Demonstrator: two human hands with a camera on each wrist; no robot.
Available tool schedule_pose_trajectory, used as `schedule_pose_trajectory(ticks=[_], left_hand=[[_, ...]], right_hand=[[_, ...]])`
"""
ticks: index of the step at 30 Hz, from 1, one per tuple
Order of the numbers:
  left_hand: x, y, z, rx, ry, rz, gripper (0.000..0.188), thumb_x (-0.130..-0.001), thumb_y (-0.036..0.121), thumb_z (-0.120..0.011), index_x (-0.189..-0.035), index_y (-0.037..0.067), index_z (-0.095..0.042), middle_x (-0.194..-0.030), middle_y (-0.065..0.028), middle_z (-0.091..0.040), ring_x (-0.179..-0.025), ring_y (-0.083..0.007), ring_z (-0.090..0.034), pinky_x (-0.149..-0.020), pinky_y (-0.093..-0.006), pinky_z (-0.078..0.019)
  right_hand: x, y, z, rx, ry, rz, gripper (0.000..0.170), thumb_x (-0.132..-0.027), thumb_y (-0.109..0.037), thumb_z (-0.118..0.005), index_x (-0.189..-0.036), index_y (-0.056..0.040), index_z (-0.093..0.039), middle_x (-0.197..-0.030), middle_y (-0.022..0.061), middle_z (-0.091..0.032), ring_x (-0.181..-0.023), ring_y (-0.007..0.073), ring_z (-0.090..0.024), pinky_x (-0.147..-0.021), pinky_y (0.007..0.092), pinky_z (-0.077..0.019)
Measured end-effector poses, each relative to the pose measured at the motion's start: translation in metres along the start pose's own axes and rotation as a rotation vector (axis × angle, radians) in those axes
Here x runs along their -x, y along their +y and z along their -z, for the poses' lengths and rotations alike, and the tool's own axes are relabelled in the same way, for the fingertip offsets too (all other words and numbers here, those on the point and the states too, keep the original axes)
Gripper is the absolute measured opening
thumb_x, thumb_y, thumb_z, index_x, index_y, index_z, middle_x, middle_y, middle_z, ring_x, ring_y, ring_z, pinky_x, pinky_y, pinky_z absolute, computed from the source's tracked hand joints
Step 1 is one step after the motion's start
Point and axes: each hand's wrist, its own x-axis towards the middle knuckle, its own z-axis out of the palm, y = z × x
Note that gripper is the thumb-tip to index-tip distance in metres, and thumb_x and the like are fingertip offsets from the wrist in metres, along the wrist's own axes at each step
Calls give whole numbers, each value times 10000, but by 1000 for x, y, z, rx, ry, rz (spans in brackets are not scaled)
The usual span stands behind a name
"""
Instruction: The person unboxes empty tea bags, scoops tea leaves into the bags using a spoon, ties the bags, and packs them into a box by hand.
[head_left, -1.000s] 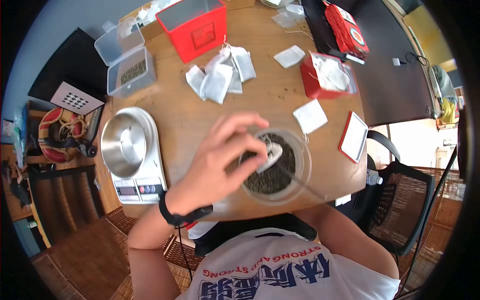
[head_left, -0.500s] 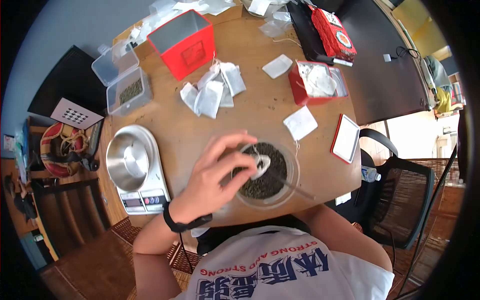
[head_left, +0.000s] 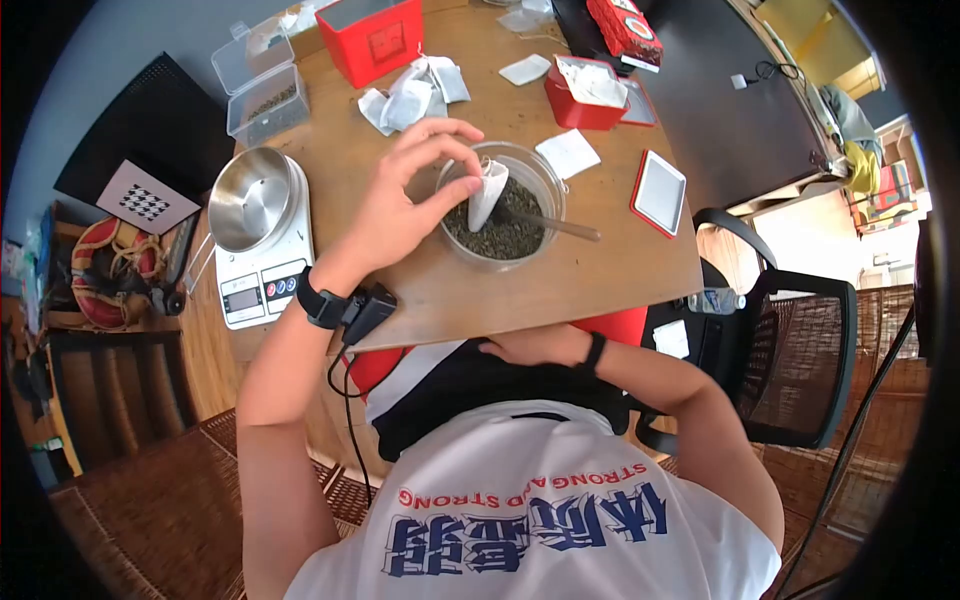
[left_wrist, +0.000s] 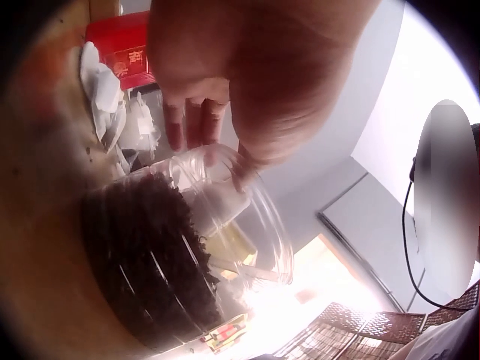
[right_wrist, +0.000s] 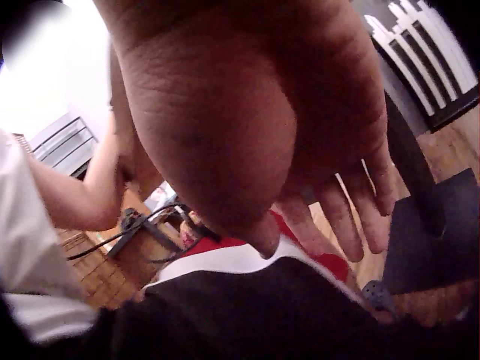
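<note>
Left hand: the left of the two hands [head_left: 400, 205] pinches a white bag [head_left: 484, 205] between thumb and fingertips, the other fingers curved above it.
White bag: hangs upright within the mouth of the clear jar [head_left: 545, 172], left of the middle; whether its lower end touches the dark leaves [head_left: 500, 242] I cannot tell.
Spoon [head_left: 570, 230]: its dark end is among the leaves just right of the bag, its handle crossing the jar's right rim.
Right hand [head_left: 540, 345]: below the near edge of the worktop [head_left: 430, 290], over the black shorts [head_left: 440, 388], fingers loosely extended.
Left of the jar: a white scale [head_left: 265, 290] carrying a steel bowl [head_left: 240, 210].
Far left: a clear plastic box [head_left: 250, 118], lid raised.
Far side: a heap of white bags [head_left: 412, 102] near a tall red box [head_left: 375, 45].
Far right: a smaller red tin [head_left: 572, 108] filled with white material; nearer, a flat white packet [head_left: 568, 153] beside the jar.
Right edge: a red-rimmed lid [head_left: 660, 192] lying on the worktop.
</note>
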Motion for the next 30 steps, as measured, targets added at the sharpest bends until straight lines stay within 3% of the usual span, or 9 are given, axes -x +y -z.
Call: schedule_pose_trajectory(ticks=[2, 6, 10, 12, 14, 16, 22, 28, 30], left_hand=[[0, -1, -1, 31, -21, 25, 84, -897, 58, -726, -964, 45, -676, -1301, -90, -643, -1268, -253, -568, -1137, -428, -375], [-2, -4, 1, 13, -57, 3, 92, -881, 43, -728, -963, 46, -686, -1318, -106, -633, -1284, -262, -557, -1138, -427, -369], [-2, 5, 2, -47, -91, 41, 88, -845, 41, -752, -913, 52, -697, -1357, -129, -607, -1277, -274, -563, -1113, -426, -395], [-1, 9, -1, 91, -59, 129, 110, -818, 37, -775, -906, 59, -712, -1365, -156, -598, -1299, -292, -555, -1115, -461, -396], [-5, 2, 3, 89, -65, 133, 117, -789, 28, -790, -884, 64, -732, -1381, -179, -588, -1339, -332, -533, -1114, -507, -397], [-4, -6, 4, 50, -97, 49, 141, -770, 30, -797, -890, 84, -746, -1381, -152, -607, -1330, -334, -531, -1085, -504, -430], [-10, -15, 11, 38, -133, 141, 182, -633, 89, -863, -793, 164, -817, -1405, -215, -588, -1367, -415, -488, -1166, -561, -332], [-10, -19, 12, 8, -159, 49, 279, -623, 149, -906, -870, 262, -844, -1338, -203, -630, -1311, -427, -513, -1095, -549, -427], [-11, -15, 9, 35, -119, 84, 257, -614, 133, -893, -845, 223, -828, -1332, -184, -648, -1309, -412, -535, -1081, -520, -438]], right_hand=[[32, -22, 10, -43, -392, -68, 416, -973, -267, -622, -1286, 7, -616, -1163, 225, -669, -1110, 391, -646, -969, 493, -510], [59, -77, 137, -457, -406, 107, 317, -972, -158, -639, -1251, -7, -628, -1087, 201, -674, -1046, 377, -663, -870, 478, -545], [52, -71, 257, -642, -105, 170, 185, -837, -140, -845, -941, -25, -744, -872, 98, -714, -709, 248, -678, -631, 343, -545], [44, -50, 279, -538, 276, 33, 197, -739, -136, -912, -761, -62, -731, -718, 42, -699, -567, 176, -625, -531, 268, -469], [25, -22, 281, -458, 471, -88, 152, -759, -61, -870, -779, -47, -720, -686, 13, -618, -583, 106, -555, -524, 276, -399], [3, 3, 271, -367, 494, -124, 147, -746, -50, -868, -800, -44, -732, -724, 24, -618, -601, 123, -552, -526, 288, -401], [-39, 34, 248, -382, 363, 151, 265, -741, -81, -870, -998, -77, -809, -807, 20, -589, -650, 179, -552, -543, 320, -424], [-45, 35, 239, -345, 349, 139, 299, -705, -246, -914, -989, -183, -845, -776, -48, -551, -655, 133, -495, -576, 300, -387], [-45, 34, 238, -292, 348, 124, 314, -702, -266, -911, -1003, -207, -845, -788, -57, -522, -656, 128, -473, -580, 293, -370]])
